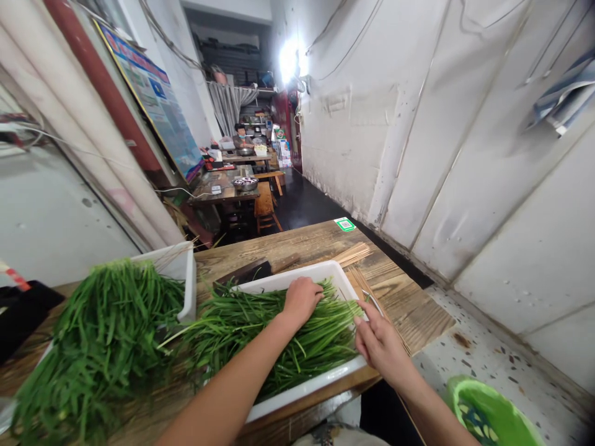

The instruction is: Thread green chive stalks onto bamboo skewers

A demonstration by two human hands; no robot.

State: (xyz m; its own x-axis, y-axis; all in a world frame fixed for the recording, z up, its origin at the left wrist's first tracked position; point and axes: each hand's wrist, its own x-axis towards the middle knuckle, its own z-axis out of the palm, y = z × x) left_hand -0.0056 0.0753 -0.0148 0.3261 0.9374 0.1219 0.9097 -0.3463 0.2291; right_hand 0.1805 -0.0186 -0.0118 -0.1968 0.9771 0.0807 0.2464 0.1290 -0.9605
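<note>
Fingers of the left hand curl into the chives, mid-bundle | right hand narrow at their tips, grip unclear | stalks run left-right across the white tray.

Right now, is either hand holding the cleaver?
No, the cleaver lies on the table behind the white tray, while the left hand and right hand are at the greens in it.
</note>
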